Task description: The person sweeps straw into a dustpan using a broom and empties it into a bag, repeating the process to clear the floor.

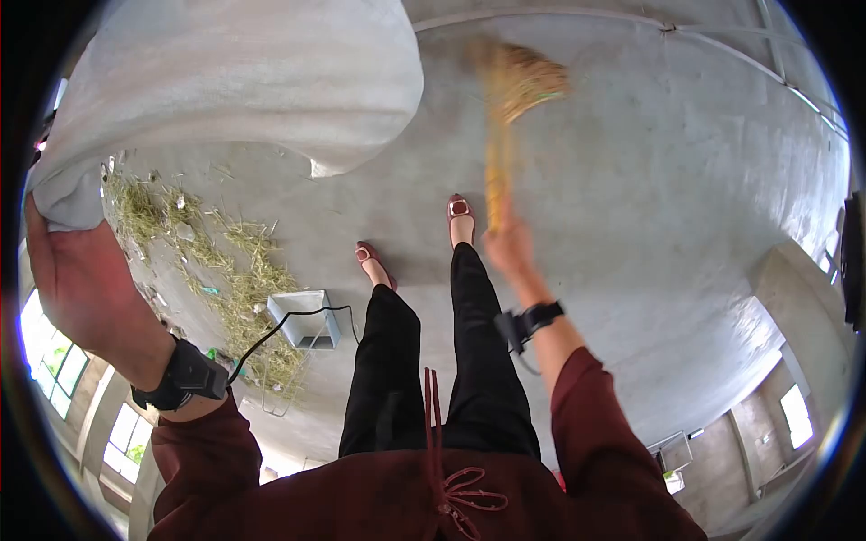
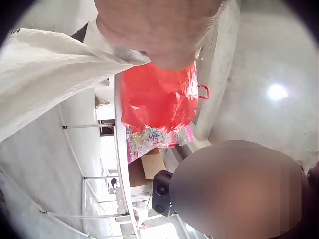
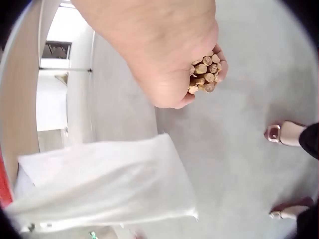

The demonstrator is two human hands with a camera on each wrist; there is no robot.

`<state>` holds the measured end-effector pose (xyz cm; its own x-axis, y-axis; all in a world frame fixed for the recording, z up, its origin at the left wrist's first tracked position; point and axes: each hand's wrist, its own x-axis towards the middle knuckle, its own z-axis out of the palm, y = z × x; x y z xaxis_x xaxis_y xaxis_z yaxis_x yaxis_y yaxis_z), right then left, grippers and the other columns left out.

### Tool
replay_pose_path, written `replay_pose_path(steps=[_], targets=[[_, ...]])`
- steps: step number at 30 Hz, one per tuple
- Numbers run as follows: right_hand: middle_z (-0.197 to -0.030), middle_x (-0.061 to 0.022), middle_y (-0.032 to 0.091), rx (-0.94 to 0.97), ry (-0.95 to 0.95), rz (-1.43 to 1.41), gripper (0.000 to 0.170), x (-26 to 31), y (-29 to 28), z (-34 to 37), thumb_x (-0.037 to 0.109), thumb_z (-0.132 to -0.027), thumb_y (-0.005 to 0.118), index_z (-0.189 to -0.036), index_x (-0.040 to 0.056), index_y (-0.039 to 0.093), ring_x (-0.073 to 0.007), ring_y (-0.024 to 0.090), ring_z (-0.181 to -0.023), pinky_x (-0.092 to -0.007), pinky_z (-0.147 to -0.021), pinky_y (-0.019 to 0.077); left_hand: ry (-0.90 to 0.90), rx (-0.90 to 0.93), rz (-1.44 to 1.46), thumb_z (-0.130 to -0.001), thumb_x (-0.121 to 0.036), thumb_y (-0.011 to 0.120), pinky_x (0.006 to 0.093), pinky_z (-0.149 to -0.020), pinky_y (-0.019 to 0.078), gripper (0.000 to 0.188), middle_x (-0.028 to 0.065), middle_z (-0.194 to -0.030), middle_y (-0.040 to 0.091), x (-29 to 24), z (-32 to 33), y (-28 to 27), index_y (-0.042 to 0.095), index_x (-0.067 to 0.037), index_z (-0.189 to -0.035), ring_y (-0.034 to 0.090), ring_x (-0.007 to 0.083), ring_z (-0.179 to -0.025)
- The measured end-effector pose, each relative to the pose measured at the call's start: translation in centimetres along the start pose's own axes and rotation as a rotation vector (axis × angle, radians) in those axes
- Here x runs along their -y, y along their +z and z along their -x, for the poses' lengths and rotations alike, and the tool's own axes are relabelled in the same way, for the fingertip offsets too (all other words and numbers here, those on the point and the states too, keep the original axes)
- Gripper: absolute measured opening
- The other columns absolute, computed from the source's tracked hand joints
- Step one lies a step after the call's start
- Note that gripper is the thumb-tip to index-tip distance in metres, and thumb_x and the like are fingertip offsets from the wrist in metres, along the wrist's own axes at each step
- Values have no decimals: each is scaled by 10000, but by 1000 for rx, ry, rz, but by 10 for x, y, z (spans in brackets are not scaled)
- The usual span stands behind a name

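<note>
A large white cloth or sack [image 1: 262, 81] hangs spread from my raised left hand [image 1: 104, 288], which grips its gathered edge at the far left of the head view. In the left wrist view the white cloth [image 2: 45, 74] runs up to the left hand [image 2: 154, 30]. My right hand [image 1: 514, 248] grips the handle of a straw broom [image 1: 532, 83], its head blurred and pointing away from me. The right wrist view shows the cut stalk ends of the handle [image 3: 204, 74] inside the curled right hand [image 3: 159, 50], with the cloth [image 3: 109, 184] below.
Straw and scraps [image 1: 230, 261] lie on the floor at the left, beside a metal dustpan-like box [image 1: 305, 320]. My shoes [image 1: 460, 207] stand on the grey floor. A metal frame [image 1: 577, 13] crosses the far side. A red bag [image 2: 159, 97] shows in the left wrist view.
</note>
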<state>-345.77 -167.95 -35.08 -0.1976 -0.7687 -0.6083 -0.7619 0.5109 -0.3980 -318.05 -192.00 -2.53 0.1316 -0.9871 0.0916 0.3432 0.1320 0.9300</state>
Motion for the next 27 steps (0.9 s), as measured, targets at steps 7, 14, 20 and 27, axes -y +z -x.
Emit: replay_pose_path(steps=[7,14,20,27], targets=[[-826,-215,541,447,-115,91,725,10,17,138,134,-710,571,-1363,209,266,-384,595,-695,-478,-619,488,-280,510,398,-948,-103,262,446,-1094,146,389,234,-1326,354,-19,-8,-20,340,136,-1244,322,314,-1258],[-829,-170,531,100,-2,132,726,-66,-70,167,80,-673,620,-1336,155,333,-365,571,-725,-463,-607,471,-282,409,422,-934,-76,285,445,-1091,166,371,248,-1326,345,-16,1,-3,366,134,-1228,319,311,-1258],[-760,-200,585,-28,378,-271,792,-82,-78,85,63,-687,589,-1384,85,213,-378,575,-684,-470,-602,465,-94,-354,-125,-889,-71,441,387,-1007,327,296,167,-1169,522,19,8,1,487,106,-1122,473,241,-1128],[-798,-244,570,393,-4,115,825,-45,-28,157,131,-689,586,-1400,142,167,-409,577,-705,-480,-668,475,-163,-191,-8,-830,-68,530,355,-932,389,275,155,-1096,549,44,-26,-2,516,64,-1071,498,260,-1073]])
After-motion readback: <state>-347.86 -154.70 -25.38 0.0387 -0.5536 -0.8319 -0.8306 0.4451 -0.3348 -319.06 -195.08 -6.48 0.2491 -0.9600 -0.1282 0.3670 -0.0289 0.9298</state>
